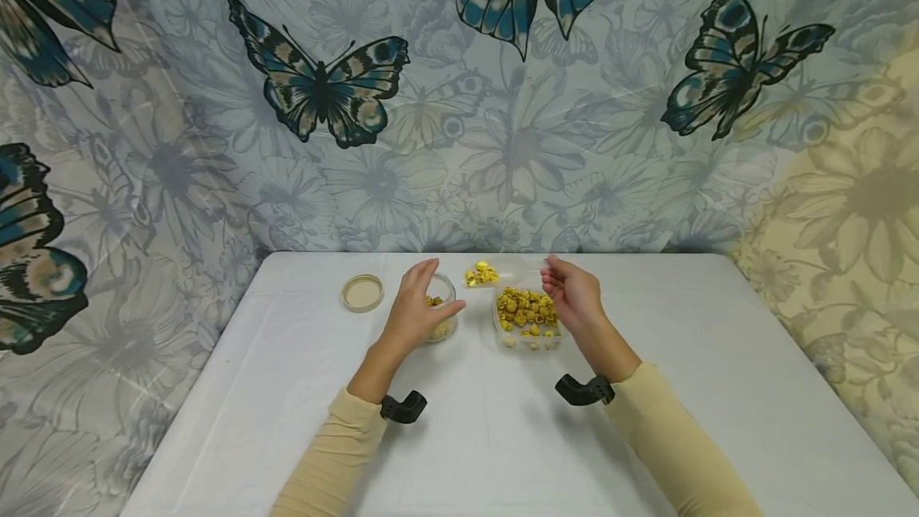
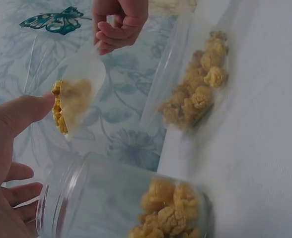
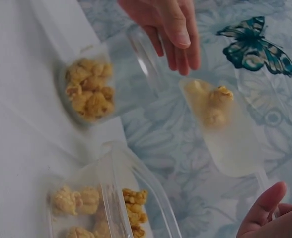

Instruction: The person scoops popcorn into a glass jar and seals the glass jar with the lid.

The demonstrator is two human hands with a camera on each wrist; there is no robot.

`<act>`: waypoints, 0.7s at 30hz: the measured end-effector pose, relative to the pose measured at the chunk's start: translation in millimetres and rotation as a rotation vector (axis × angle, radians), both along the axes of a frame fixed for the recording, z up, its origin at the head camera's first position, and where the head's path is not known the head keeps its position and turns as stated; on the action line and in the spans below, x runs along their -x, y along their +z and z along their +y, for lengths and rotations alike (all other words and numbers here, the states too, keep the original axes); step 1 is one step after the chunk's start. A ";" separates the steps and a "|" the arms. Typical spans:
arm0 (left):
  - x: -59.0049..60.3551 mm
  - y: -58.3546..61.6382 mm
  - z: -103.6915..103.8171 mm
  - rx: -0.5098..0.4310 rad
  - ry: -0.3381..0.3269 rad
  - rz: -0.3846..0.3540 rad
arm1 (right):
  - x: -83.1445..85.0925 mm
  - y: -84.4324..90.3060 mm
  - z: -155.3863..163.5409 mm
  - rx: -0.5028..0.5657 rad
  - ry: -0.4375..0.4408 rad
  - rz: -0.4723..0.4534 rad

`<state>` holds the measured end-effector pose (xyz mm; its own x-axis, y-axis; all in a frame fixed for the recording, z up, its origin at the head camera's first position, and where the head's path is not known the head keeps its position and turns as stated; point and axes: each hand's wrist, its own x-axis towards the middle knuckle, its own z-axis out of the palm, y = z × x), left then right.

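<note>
Left: my left hand (image 1: 415, 308) spread, thumb apart, by the jar's (image 2: 111, 193) mouth, contact unclear | Right: my right hand (image 1: 578, 295) pinches the handle of a scoop (image 3: 230, 153) of popcorn (image 3: 219, 104), raised | Table (image 1: 488, 429): jar and popcorn tub (image 3: 117, 171) near far edge; lid (image 1: 362, 294) toward far left corner

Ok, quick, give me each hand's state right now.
Left hand: open, by the mouth of the jar.
Right hand: closed, holding the scoop, which carries popcorn.
</note>
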<state>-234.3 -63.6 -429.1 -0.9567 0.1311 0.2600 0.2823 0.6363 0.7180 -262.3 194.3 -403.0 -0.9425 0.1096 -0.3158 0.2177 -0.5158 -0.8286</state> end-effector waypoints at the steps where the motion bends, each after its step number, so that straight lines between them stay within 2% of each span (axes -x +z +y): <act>1: 0.4 -0.6 -1.2 -0.002 0.005 -0.007 | -0.1 -0.3 -0.6 -0.007 0.003 0.000; 10: 4.5 -8.9 -14.4 -0.036 0.031 -0.069 | -1.5 -1.5 -5.6 0.001 0.023 0.004; 21: 6.0 -23.6 -30.4 -0.074 0.053 -0.162 | -2.7 -0.5 -9.8 0.009 0.089 0.017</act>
<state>-240.2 -94.0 -452.7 -0.9919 0.0654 0.1090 0.1266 0.5910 0.7967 -259.6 184.5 -403.5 -0.9535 0.0221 -0.3005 0.2493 -0.5022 -0.8280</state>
